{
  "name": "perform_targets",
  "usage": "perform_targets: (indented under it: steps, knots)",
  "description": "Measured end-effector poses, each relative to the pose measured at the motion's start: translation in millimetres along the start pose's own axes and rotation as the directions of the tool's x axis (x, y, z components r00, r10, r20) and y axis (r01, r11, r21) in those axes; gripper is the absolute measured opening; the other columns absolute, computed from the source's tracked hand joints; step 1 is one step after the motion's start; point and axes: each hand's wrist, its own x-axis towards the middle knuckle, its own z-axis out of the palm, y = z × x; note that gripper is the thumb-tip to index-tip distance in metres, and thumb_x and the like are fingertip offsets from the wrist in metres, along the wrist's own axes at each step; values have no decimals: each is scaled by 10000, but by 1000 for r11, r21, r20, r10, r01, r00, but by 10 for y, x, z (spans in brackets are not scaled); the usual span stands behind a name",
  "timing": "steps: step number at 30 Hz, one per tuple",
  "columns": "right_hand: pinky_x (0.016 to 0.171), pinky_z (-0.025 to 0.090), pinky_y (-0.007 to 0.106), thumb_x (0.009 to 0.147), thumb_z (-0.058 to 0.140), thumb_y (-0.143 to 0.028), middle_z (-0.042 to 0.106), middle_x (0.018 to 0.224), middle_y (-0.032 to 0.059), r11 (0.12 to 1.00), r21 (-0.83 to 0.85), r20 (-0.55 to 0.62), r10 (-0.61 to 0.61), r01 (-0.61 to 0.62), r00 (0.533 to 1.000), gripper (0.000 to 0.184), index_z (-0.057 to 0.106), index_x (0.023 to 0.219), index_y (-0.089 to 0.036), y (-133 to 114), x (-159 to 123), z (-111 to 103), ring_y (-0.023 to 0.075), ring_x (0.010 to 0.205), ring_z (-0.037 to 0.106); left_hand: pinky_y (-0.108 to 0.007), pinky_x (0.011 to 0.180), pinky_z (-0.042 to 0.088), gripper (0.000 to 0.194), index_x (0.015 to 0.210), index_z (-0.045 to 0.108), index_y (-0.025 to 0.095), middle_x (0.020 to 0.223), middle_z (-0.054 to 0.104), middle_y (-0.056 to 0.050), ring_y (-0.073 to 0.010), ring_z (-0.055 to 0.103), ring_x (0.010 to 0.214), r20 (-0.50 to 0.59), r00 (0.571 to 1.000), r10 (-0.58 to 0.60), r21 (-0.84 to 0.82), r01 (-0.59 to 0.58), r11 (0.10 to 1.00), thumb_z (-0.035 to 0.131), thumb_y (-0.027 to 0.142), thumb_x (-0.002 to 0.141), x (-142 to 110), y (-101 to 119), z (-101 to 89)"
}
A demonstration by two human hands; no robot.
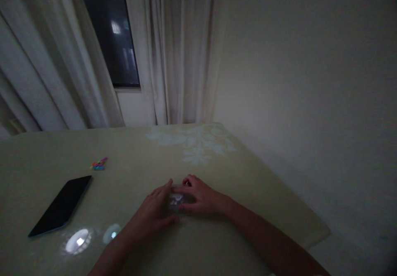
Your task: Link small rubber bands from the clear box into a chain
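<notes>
A small clear plastic box (pixel 176 200), with pale marks or glints on it, lies on the table between my hands; its exact kind is hard to make out in the dim light. My left hand (pixel 155 210) is against its left side, fingers along the far edge and thumb stretched out near the front. From the right, my right hand (pixel 201 195) grips the same box, index finger across the top at the back and thumb at the near side. My fingers cover part of it.
The table (pixel 130 152) has a glossy cover with a pale leaf pattern. A dark tablet (pixel 60 207) lies at left, and behind it a small pile of colourful pieces (pixel 99 164). Light reflections shine near my left forearm. A wall (pixel 297 102) borders the right; curtains (pixel 186 52) hang behind.
</notes>
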Motion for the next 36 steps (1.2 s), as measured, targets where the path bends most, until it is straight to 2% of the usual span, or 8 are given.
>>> perform_targets:
  steps: [3, 7, 10, 13, 23, 30, 33, 36]
  knots:
    - [1129, 406, 440, 891, 776, -557, 583, 1388, 112, 997, 45, -16, -56, 56, 998, 709, 556, 1522, -322, 12, -45, 57, 284, 1275, 545, -509, 1095, 518, 743, 1482, 532, 326, 1477, 627, -125, -342, 633, 1314, 35, 999, -4, -41, 5, 999, 783, 289, 784, 10, 26, -69]
    - [1131, 424, 424, 804, 841, -615, 612, 1388, 138, 990, 140, -44, 19, -13, 999, 882, 522, 1535, -239, 108, -92, 58, 290, 1289, 554, -405, 952, 561, 603, 1291, 628, 249, 1224, 681, -109, -298, 684, 1111, 111, 992, -53, -12, 55, 998, 784, 272, 710, 129, 197, -178]
    - [1074, 469, 420, 776, 827, -680, 613, 1302, 139, 995, 93, -40, 29, -25, 999, 894, 562, 1496, -220, 101, -106, 74, 295, 1211, 568, -328, 771, 535, 463, 1117, 656, 234, 1082, 669, -72, -249, 682, 910, 203, 975, -91, 78, 76, 994, 774, 305, 675, 239, 276, -253]
    - [1060, 482, 410, 786, 801, -703, 593, 1267, 122, 995, 84, -43, 50, -46, 998, 847, 583, 1451, -226, 50, -105, 94, 281, 1181, 561, -294, 721, 502, 474, 1105, 654, 243, 1052, 670, -52, -223, 669, 848, 244, 966, -81, 61, 68, 996, 769, 303, 649, 288, 258, -289]
    - [1021, 496, 392, 828, 733, -740, 608, 1243, 135, 1000, -24, -21, 2, -3, 1000, 813, 579, 1421, -206, 10, -137, 95, 284, 1130, 576, -366, 834, 557, 648, 1254, 677, 317, 1149, 719, -70, -303, 701, 996, 178, 983, -52, -60, 63, 996, 826, 390, 628, 124, 23, -142]
    - [953, 506, 455, 819, 696, -763, 654, 1117, 151, 973, -174, -208, -184, 148, 961, 818, 593, 1349, -149, 57, -177, 117, 301, 1030, 599, -383, 824, 588, 642, 1266, 639, 312, 1165, 730, -69, -308, 714, 972, 65, 995, -73, -23, 75, 997, 829, 388, 657, -3, 7, -3]
    - [934, 527, 472, 764, 742, -757, 633, 1152, 157, 986, -167, -345, -84, 27, 935, 872, 578, 1355, -138, 108, -204, 18, 313, 1049, 602, -386, 909, 602, 685, 1382, 569, 305, 1293, 681, -84, -300, 713, 1087, -24, 998, -63, -29, 62, 998, 810, 362, 743, -10, 20, 16]
    - [963, 537, 491, 833, 759, -632, 600, 1218, 172, 945, -140, -479, 198, -297, 855, 744, 575, 1358, -138, 208, -212, -95, 324, 1110, 602, -377, 935, 619, 712, 1462, 505, 333, 1390, 605, -90, -279, 712, 1137, -104, 992, -74, -18, 72, 997, 797, 381, 814, 12, 10, 9]
